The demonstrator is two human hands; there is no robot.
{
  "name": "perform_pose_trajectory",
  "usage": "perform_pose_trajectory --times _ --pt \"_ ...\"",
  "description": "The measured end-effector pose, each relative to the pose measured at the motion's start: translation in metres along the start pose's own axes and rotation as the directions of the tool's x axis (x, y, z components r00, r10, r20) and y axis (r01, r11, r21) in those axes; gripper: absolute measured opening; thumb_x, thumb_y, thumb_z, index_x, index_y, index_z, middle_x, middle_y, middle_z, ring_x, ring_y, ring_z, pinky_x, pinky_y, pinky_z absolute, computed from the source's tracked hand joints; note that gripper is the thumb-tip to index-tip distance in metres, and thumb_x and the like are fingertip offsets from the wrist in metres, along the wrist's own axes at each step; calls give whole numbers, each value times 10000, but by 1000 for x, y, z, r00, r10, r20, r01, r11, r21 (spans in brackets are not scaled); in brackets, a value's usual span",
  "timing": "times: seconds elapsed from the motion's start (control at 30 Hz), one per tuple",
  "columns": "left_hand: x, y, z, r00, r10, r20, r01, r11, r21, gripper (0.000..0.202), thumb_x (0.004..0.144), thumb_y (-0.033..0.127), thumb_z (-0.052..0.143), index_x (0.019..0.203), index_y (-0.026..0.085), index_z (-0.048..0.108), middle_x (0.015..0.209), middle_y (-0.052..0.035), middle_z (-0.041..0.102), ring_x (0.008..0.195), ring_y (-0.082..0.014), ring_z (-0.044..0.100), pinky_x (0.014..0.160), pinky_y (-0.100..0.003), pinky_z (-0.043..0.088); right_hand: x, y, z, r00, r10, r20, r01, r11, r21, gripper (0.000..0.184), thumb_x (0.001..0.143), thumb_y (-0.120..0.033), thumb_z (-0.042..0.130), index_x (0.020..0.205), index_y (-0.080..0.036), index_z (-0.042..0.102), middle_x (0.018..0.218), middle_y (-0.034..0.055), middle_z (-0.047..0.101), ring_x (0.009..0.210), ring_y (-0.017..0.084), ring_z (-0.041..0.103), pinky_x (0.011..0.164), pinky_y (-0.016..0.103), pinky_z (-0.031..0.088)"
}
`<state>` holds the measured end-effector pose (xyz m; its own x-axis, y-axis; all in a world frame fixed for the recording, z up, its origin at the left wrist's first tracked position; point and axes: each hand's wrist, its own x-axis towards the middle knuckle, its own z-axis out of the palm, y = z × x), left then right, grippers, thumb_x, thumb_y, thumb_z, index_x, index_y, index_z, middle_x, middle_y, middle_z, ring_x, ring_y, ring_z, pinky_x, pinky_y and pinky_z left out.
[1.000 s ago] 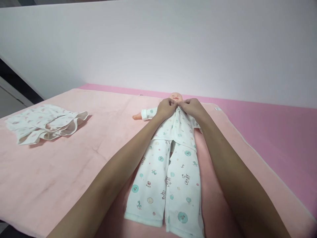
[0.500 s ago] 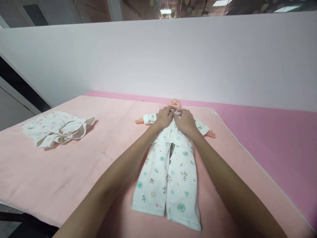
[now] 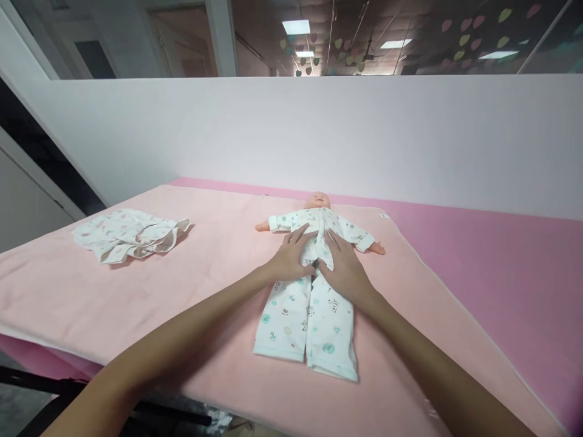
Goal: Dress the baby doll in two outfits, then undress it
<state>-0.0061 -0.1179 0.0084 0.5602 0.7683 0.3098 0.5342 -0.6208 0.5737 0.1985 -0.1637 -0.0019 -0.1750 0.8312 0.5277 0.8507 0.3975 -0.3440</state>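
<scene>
A baby doll (image 3: 317, 199) lies on its back with its arms spread, dressed in a white printed long-sleeved top (image 3: 348, 229) and matching trousers (image 3: 285, 328). The front of the top is drawn together up to the neck. My left hand (image 3: 291, 258) rests on the doll's belly at the left side, fingers spread. Opposite it, my right hand (image 3: 344, 264) lies on the right side of the belly, fingers apart as well. Both thumbs are near the dark gap between the trouser legs. The top's lower edge is mostly hidden under my hands.
A crumpled white printed garment (image 3: 132, 233) lies to the left on the pale pink blanket (image 3: 204, 243). Darker pink surface (image 3: 492, 273) shows at the right. A white wall (image 3: 291, 133) with glass above it stands behind.
Both hands have left the collar at the doll's neck and moved down to its belly, their fingers spreading. The camera's view has tilted up slightly.
</scene>
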Motion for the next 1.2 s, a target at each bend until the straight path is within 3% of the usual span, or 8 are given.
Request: perform_pose_trajectory --times 0.2,0.3,0.43,0.63,0.73,0.87,1.03,1.2 --pt "-2 -2 12 969 -59 -240 45 997 -63 569 875 160 573 1421 316 609 1669 -17 447 1518 -325 416 1253 -517 374 2 14 -8 972 107 -211 -97 994 56 336 1019 -371 498 1220 -225 725 1218 112 763 1160 325 679 1009 489 537" --pt "-2 -7 9 953 -30 -301 13 998 -58 519 872 125 507 1334 293 670 1566 -21 566 1447 -290 505 1222 -470 415 1 22 -9 954 174 -246 -158 984 82 293 1013 -387 492 1090 -214 715 1095 116 766 1031 314 699 923 454 546" --pt "2 -14 -3 909 -52 -413 12 995 -99 361 909 183 495 1184 257 716 1319 -43 716 1248 -261 639 1077 -387 509 7 21 -11 942 205 -266 -182 977 107 302 983 -368 513 1197 -209 654 1182 122 749 1044 308 695 896 427 538" --pt "-8 -60 -48 689 -539 -485 460 842 -282 266 971 281 444 1142 235 642 1191 -56 761 1092 -256 695 912 -352 525 1 56 -49 891 399 -218 -400 916 40 502 841 -325 608 1333 -240 562 1151 111 753 932 307 719 789 396 511" --pt "-26 -89 -63 656 -639 -402 611 762 -214 267 926 317 537 1170 251 623 1166 -82 762 1074 -302 702 929 -405 501 -19 97 -66 813 563 -149 -567 823 15 597 813 -398 640 1372 -241 502 1030 93 768 911 331 726 772 411 503" --pt "-37 -102 -58 721 -555 -415 601 799 -25 289 924 332 531 1189 248 611 1102 -94 751 1138 -345 669 1103 -517 386 -35 132 -63 757 652 -54 -647 758 81 499 818 -409 627 1286 -269 528 1030 89 786 1022 341 738 817 413 511" --pt "-26 -97 -40 815 -336 -472 465 865 189 447 937 313 466 1361 207 558 1474 -162 562 1370 -376 487 1138 -530 385 -33 135 -51 817 574 -53 -575 818 0 435 877 -448 567 1269 -261 545 1064 105 781 979 342 731 791 426 511" --pt "-34 -104 -33 939 -187 -287 275 912 305 459 992 385 440 1406 234 566 1549 -124 529 1431 -355 433 1187 -526 365 -40 145 -57 856 512 -69 -516 854 -60 466 872 -384 581 1312 -237 542 1021 90 765 906 319 716 815 438 532"
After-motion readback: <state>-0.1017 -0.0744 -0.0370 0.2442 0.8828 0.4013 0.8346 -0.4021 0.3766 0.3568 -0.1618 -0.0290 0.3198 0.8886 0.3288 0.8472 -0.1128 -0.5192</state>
